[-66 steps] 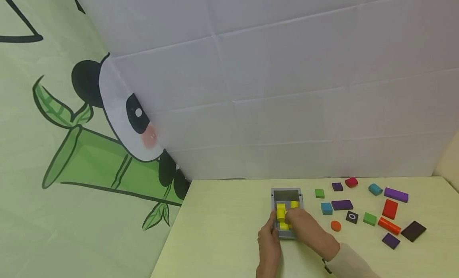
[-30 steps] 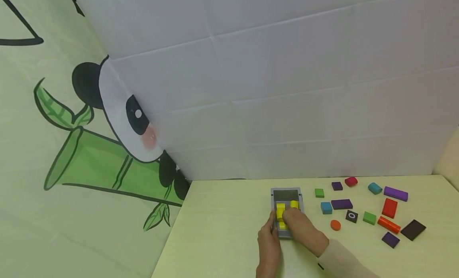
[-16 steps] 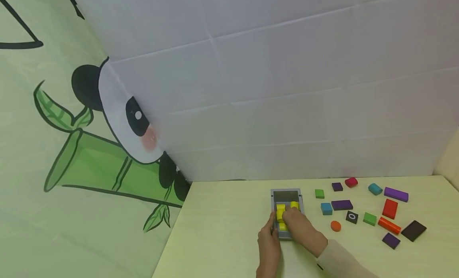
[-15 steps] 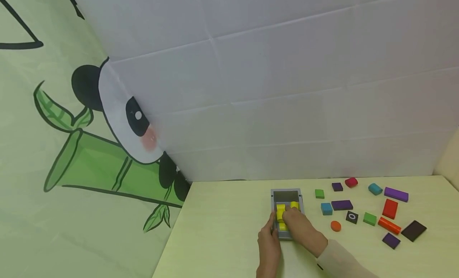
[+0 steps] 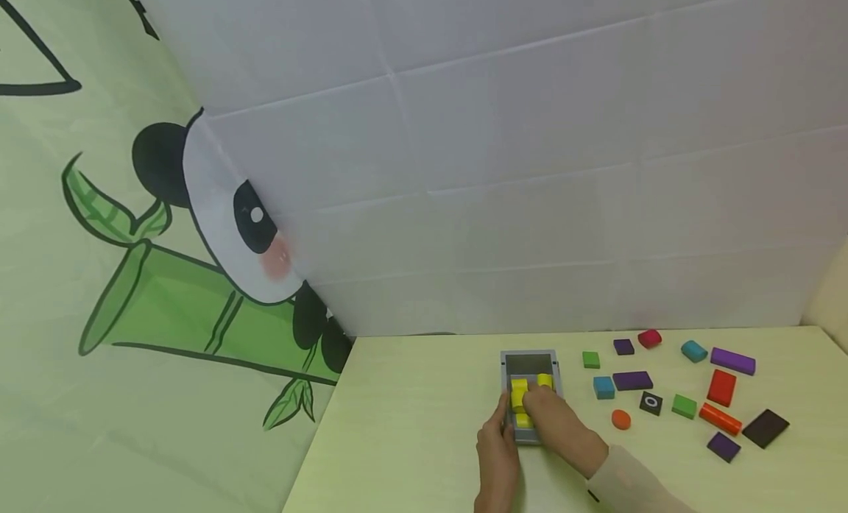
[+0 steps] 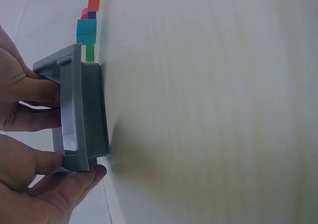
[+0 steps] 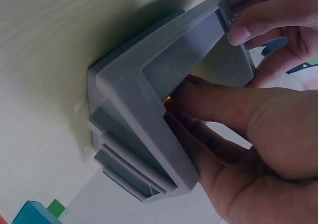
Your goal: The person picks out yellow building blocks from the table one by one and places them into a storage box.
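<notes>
A grey box (image 5: 531, 353) stands on the table and holds several yellow blocks (image 5: 520, 396). My left hand (image 5: 498, 454) grips its left side; in the left wrist view the thumb of the left hand (image 6: 37, 189) lies on the rim and the fingers outside the wall. My right hand (image 5: 563, 428) reaches into the box from the right. In the right wrist view, the thumb and fingers of the right hand (image 7: 263, 134) close on a small yellow block (image 7: 168, 104), mostly hidden by them and by the box wall.
Loose blocks lie right of the box: a blue one (image 5: 603, 387), a purple one (image 5: 632, 380), an orange disc (image 5: 620, 419), a red one (image 5: 721, 388), a black tile (image 5: 765, 428) and several more. A white cloth (image 5: 464, 204) hangs behind the table (image 5: 397, 425).
My right hand and wrist have shifted slightly left and deeper over the box, covering more of the yellow blocks. The left hand and the loose blocks have stayed put.
</notes>
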Demonstrator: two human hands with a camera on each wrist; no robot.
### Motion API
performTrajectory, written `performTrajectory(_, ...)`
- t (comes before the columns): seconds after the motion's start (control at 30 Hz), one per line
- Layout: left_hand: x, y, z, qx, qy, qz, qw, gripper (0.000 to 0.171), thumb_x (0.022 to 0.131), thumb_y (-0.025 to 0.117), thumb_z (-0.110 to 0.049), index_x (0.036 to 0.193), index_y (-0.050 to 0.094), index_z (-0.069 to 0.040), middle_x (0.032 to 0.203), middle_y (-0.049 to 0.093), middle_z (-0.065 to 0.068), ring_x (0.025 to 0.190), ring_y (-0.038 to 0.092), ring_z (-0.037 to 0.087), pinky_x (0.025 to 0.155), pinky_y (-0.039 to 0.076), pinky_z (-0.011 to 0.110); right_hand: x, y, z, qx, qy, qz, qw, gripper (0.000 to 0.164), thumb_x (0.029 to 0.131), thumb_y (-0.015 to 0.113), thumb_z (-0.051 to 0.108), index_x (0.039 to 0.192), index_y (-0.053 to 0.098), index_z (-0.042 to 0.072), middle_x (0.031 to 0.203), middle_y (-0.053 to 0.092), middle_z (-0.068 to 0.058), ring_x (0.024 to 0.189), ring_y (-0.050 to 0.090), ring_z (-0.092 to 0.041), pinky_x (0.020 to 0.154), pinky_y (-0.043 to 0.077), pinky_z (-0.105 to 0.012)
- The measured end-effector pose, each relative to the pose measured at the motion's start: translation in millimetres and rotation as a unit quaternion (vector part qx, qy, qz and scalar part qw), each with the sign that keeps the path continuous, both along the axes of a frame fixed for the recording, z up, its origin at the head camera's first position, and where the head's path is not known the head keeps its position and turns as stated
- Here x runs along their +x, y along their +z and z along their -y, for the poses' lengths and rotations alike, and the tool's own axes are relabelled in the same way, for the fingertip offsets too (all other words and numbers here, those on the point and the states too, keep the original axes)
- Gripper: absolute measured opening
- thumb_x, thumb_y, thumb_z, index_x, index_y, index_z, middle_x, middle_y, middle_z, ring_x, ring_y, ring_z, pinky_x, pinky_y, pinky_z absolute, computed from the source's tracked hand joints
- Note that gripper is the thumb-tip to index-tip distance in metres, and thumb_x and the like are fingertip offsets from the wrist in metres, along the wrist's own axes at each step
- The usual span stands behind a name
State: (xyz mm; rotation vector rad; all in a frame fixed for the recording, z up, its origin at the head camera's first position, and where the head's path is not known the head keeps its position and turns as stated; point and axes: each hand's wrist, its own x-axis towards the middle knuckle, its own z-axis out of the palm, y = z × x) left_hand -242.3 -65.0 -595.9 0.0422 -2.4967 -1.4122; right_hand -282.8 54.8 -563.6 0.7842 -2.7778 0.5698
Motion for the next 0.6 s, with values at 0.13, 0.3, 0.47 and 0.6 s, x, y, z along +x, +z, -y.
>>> performTrajectory(0.13,-1.0,-1.4,1.6,-0.002,0.005,0.002,1.0,0.055,0.084,0.056,0.008,0.131,0.047,-0.017,0.126,0.05,0.013,0.106,0.048,0.019,0.08,0.051,0.03,1.0,4.0,-0.5,-0.015,0.001,0.005,1.0,0.02,0.072,0.064,-0.01,0.07,0.055,0.007,0.071,0.05,-0.002,0.065,0.043,-0.015,0.059,0.047,-0.035)
performTrajectory(0.3,-0.9,-3.0,8.2,-0.002,0.02,0.004,0.9998,0.056,0.083,0.057,0.008,0.131,0.048,-0.02,0.125,0.051,0.014,0.102,0.051,0.018,0.077,0.052,0.029,-1.5,7.7,4.8,-0.029,0.012,-0.01,0.999,0.021,0.069,0.065,-0.012,0.068,0.057,0.007,0.07,0.052,-0.001,0.065,0.044,-0.014,0.058,0.047,-0.034)
performTrajectory(0.47,-0.2,-2.1,8.4,0.001,0.015,0.011,0.9998,0.056,0.083,0.056,0.008,0.132,0.047,-0.02,0.126,0.05,0.014,0.091,0.057,0.017,0.073,0.052,0.027,-1.0,6.8,2.8,-0.044,0.013,-0.041,0.998,0.021,0.065,0.066,-0.013,0.068,0.06,0.007,0.071,0.054,-0.001,0.065,0.047,-0.014,0.058,0.049,-0.032)
performTrajectory(0.6,-0.5,-1.7,5.5,0.007,0.004,0.027,0.9996,0.057,0.083,0.055,0.01,0.132,0.046,-0.018,0.13,0.048,0.012,0.086,0.057,0.017,0.073,0.053,0.029,3.3,4.0,-5.1,-0.072,0.002,-0.042,0.997,0.022,0.066,0.066,-0.014,0.074,0.063,0.006,0.083,0.055,-0.001,0.075,0.051,-0.016,0.065,0.052,-0.032)
